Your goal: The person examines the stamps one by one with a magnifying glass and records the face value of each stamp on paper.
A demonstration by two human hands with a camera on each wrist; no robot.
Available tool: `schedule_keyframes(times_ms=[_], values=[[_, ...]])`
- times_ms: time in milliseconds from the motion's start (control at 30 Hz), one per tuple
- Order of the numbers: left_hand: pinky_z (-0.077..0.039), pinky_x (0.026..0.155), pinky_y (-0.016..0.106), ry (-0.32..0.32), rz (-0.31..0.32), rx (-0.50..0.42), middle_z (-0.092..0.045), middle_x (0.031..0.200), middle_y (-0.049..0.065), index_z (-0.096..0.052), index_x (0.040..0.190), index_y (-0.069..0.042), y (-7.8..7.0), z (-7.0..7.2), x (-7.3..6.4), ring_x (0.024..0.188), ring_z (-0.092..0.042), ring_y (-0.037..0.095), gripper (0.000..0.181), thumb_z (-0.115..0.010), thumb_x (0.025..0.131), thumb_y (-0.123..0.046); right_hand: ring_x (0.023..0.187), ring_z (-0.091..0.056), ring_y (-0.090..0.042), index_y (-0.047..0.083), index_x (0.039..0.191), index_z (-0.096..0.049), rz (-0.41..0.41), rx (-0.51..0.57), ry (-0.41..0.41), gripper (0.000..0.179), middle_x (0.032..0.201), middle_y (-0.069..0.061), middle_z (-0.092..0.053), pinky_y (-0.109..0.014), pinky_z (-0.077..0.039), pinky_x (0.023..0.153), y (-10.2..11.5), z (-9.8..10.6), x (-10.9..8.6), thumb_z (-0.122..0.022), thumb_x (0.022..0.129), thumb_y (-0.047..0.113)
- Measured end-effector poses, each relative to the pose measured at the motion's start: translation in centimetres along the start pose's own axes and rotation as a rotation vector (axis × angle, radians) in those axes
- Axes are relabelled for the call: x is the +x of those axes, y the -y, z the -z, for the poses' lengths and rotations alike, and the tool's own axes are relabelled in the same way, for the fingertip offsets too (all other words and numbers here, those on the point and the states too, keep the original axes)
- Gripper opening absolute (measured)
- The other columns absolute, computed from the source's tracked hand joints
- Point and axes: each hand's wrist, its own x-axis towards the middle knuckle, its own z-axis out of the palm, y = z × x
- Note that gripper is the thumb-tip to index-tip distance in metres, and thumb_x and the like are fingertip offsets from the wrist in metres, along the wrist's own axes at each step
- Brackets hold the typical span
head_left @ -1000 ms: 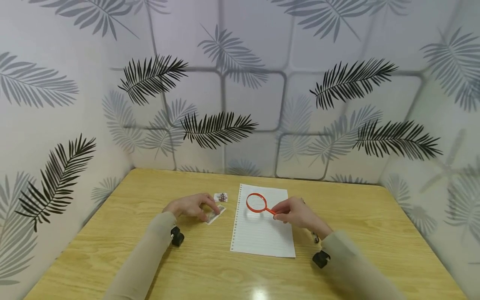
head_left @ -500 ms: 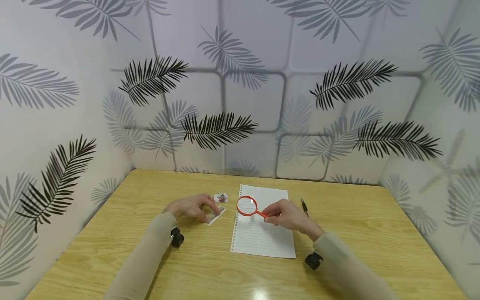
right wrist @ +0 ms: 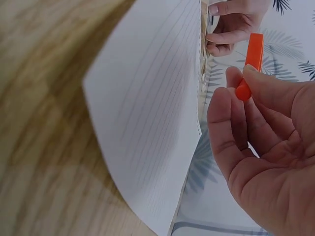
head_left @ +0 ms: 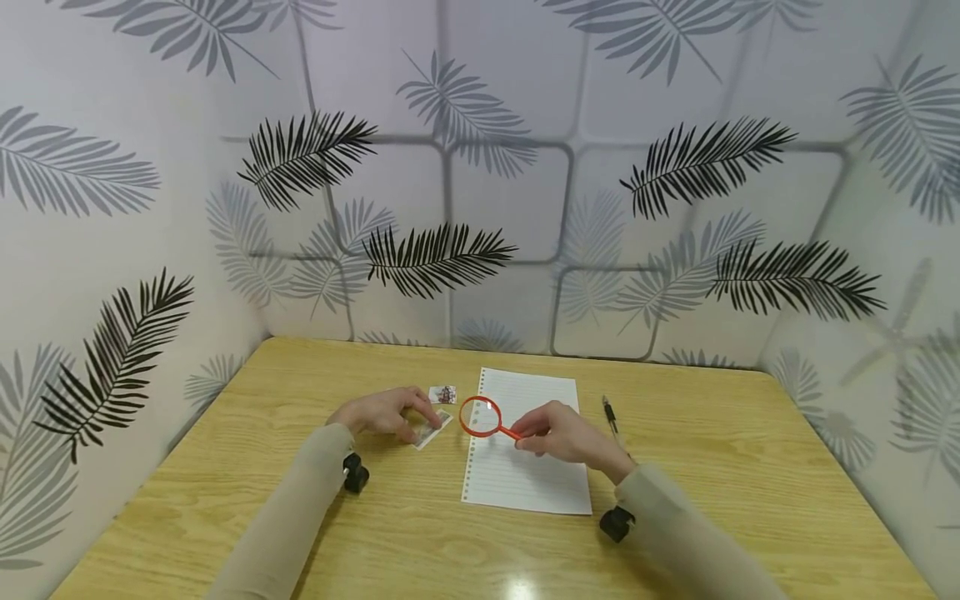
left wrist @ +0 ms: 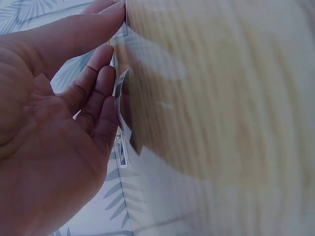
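Note:
My left hand (head_left: 384,412) rests at the left of the table, its fingertips and thumb touching a small picture card (head_left: 438,426) that lies slanted on the wood. Seen from the left wrist, the fingers are gently bent and the card (left wrist: 129,128) has an end lifting off the table. A second small picture card (head_left: 443,395) lies just behind it. Between thumb and fingers my right hand (head_left: 561,433) pinches the handle of an orange-red magnifying glass (head_left: 500,429). Its round lens is held above the left edge of the lined sheet (head_left: 525,479), close to the cards.
The lined sheet with punched holes lies flat mid-table. A black pen (head_left: 608,412) lies right of it, partly hidden by my right forearm. Behind the wooden table (head_left: 697,417) stands a wall (head_left: 502,208) patterned with leaves.
The magnifying glass has moved left and slightly toward me in my right hand, from over the sheet to its left edge. The pen has come into view. My left hand stays put.

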Motion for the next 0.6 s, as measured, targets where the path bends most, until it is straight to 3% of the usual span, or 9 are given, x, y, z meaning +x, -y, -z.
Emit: schedule_keyframes(times_ms=[600], values=[[-0.029, 0.112, 0.053, 0.006, 0.011, -0.002, -0.052, 0.130, 0.004, -0.075, 0.109, -0.018, -0.2, 0.0, -0.1, 0.127, -0.042, 0.028, 0.035, -0.074, 0.079, 0.000, 0.079, -0.069, -0.024, 0.001, 0.111, -0.072, 0.008, 0.027, 0.023, 0.024, 0.097, -0.008, -0.074, -0.039, -0.057, 0.070, 1.5, -1.6, 1.2, -0.071, 0.089, 0.010]])
